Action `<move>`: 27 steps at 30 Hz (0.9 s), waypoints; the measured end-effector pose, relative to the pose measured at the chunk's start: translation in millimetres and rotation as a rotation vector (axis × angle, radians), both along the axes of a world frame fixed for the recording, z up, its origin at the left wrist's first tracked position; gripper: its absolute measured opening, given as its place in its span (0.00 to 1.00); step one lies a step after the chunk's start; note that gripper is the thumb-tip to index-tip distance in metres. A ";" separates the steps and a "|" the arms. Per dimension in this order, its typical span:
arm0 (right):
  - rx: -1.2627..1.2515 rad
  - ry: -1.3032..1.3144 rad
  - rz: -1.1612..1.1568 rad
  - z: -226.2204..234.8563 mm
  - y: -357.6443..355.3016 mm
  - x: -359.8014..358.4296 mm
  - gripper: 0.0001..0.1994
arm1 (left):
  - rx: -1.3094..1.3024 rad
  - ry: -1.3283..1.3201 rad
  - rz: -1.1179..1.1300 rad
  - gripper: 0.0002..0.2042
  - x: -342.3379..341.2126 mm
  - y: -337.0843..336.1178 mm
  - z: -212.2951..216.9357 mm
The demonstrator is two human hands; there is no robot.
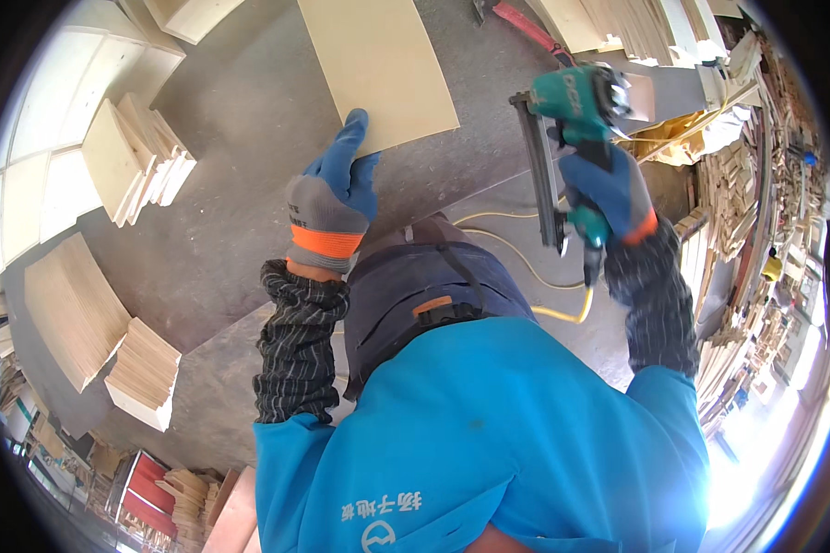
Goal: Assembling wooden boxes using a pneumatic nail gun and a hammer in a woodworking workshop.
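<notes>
My left hand (337,189), in a blue and grey work glove with an orange cuff, grips the near edge of a thin pale wooden panel (385,69). Its thumb or finger lies on top of the board, and the rest goes beneath. The panel reaches away to the top of the view. In my right hand (613,189), gloved alike, is a green pneumatic nail gun (572,100), raised to the right of the panel. The gun's long dark magazine (539,175) points back toward me, and a yellow air hose (563,315) trails from the handle's end.
Stacked wooden boards stand on the grey work surface (221,120) at left, including a tall pile (78,309) and a shorter bundle (145,364). A red-handled tool (530,28) lies at the far right. Many timber offcuts (738,203) line the right side.
</notes>
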State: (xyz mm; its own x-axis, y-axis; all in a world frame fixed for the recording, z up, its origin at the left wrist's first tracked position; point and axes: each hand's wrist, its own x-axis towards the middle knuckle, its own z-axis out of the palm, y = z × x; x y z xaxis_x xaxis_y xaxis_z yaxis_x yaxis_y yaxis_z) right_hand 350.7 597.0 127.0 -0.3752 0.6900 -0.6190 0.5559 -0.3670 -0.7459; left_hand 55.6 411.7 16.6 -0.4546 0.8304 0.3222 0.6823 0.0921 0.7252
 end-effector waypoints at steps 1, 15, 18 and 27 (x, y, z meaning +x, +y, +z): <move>-0.011 0.014 0.030 26.8 -15.3 -1.0 0.15 | 0.005 -0.005 -0.004 0.20 1.3 1.2 1.9; -0.051 -0.068 0.126 68.9 -54.3 -57.0 0.19 | 0.071 0.028 -0.035 0.21 -0.4 3.8 2.8; -0.068 -0.109 0.128 71.3 -55.1 -60.0 0.19 | 0.045 0.006 -0.051 0.23 -1.0 1.7 2.7; -0.055 -0.086 0.131 70.4 -59.0 -61.6 0.20 | 0.038 0.001 -0.060 0.25 -1.3 0.2 -1.2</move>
